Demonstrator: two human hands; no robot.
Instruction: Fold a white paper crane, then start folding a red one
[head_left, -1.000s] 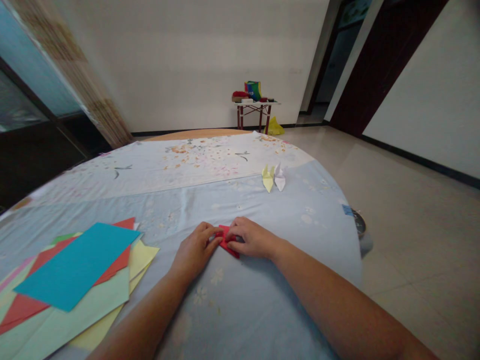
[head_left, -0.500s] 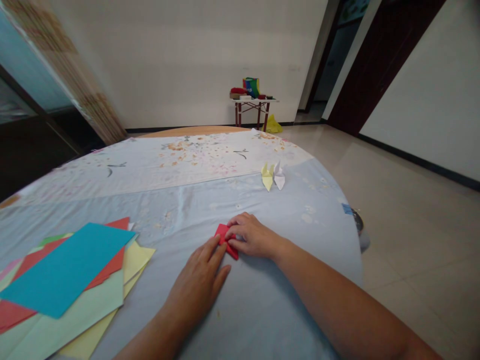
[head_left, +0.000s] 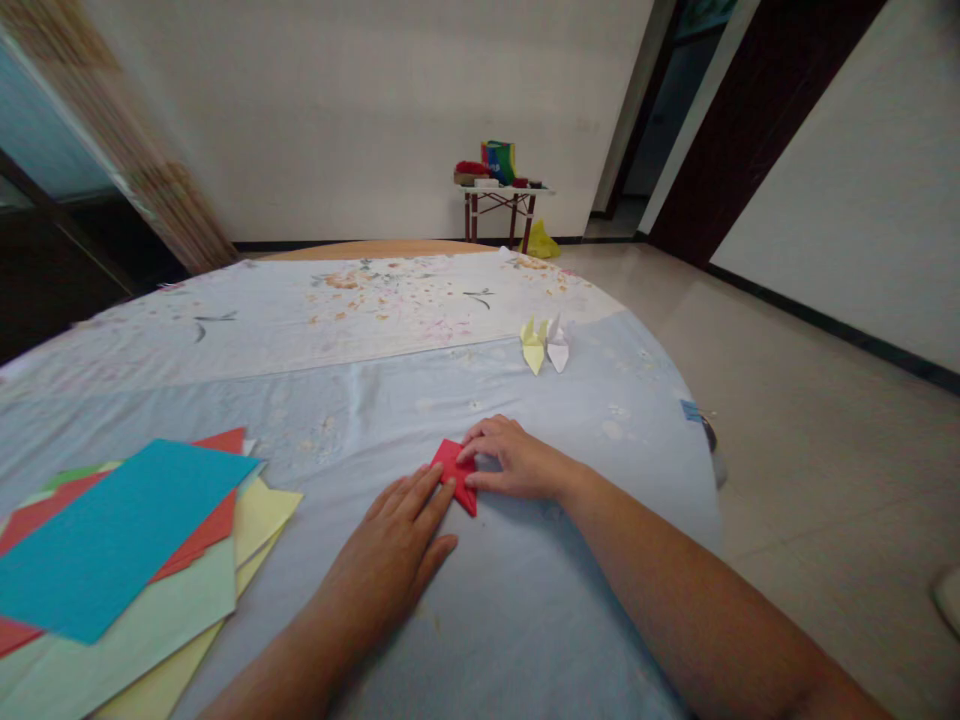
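Observation:
A small folded red paper (head_left: 454, 471) lies on the pale blue tablecloth (head_left: 525, 620) of a round table. My left hand (head_left: 401, 535) rests flat on the cloth, fingers stretched out, their tips touching the paper's left edge. My right hand (head_left: 510, 462) lies on the paper's right side, fingers curled and pressing it down.
A stack of coloured sheets with a blue sheet (head_left: 112, 535) on top lies at the left. A yellow folded figure (head_left: 533, 347) and a white folded figure (head_left: 557, 346) stand further back. The table's edge (head_left: 705, 450) drops to a tiled floor at the right. A small side table (head_left: 499, 195) stands by the far wall.
My left hand has drawn back from pinching the red paper and now lies flat, fingertips at its edge. My right hand stays on the paper. The view has tilted slightly.

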